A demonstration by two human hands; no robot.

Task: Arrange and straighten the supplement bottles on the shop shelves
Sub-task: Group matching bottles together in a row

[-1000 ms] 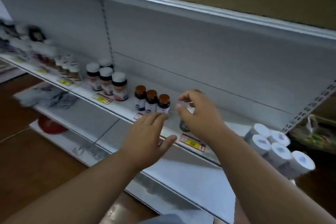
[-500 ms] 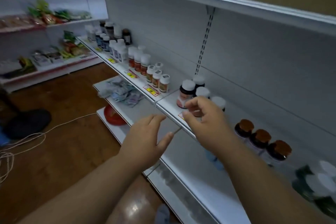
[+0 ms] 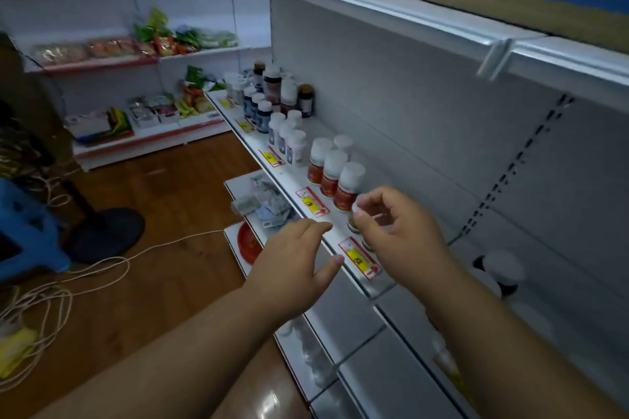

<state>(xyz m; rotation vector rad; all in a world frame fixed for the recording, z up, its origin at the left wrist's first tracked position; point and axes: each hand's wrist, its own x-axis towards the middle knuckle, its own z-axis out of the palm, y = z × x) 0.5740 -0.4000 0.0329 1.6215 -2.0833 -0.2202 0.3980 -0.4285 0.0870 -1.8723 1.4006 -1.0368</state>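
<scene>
Head view. My right hand point(image 3: 396, 231) pinches the white cap of a small bottle point(image 3: 354, 219) standing at the front of the middle shelf point(image 3: 343, 238), presumably to turn or shift it into line; a second like bottle shows just beneath my fingers. My left hand point(image 3: 292, 265) hovers before the shelf edge, fingers relaxed and holding nothing, probably ready to steady the row. Just behind stand the red-labelled bottles point(image 3: 332, 173) in a tidy file, then the blue-labelled bottles point(image 3: 287, 139), with dark bottles further back. Yellow price tags point(image 3: 315, 202) mark each group. Contents stay hidden; all caps are on.
</scene>
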